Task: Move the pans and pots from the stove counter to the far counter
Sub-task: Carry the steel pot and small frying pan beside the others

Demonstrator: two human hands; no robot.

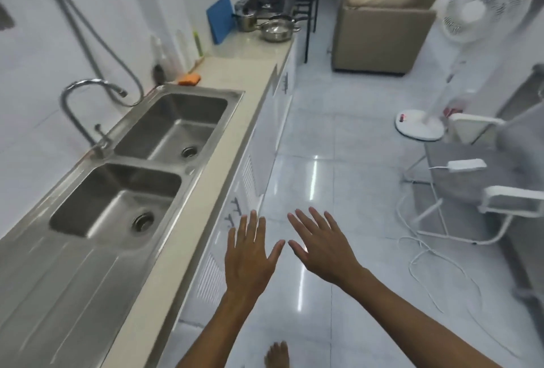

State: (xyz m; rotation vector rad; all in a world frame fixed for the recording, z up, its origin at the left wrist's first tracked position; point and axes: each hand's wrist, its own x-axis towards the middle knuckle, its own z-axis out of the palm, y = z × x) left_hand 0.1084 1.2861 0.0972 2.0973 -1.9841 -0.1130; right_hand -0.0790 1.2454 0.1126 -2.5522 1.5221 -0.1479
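Note:
A wide steel pan with a glass lid (pixel 276 31) and a small steel pot (pixel 246 21) stand on the far end of the counter (pixel 235 53), next to a black gas stove (pixel 273 0). A dark pan handle (pixel 294 19) shows behind the lidded pan. My left hand (pixel 248 253) and my right hand (pixel 321 247) are held out over the floor beside the counter's near part, both flat with fingers spread and nothing in them. The cookware is far ahead of both hands.
A double steel sink (pixel 147 161) with a tap (pixel 82 94) fills the near counter. An orange sponge (pixel 190 79), bottles and a blue cutting board (pixel 220 19) line the wall. A white standing fan (pixel 471 14), a chair (pixel 485 191), loose cables and a beige armchair (pixel 382 29) border the tiled floor.

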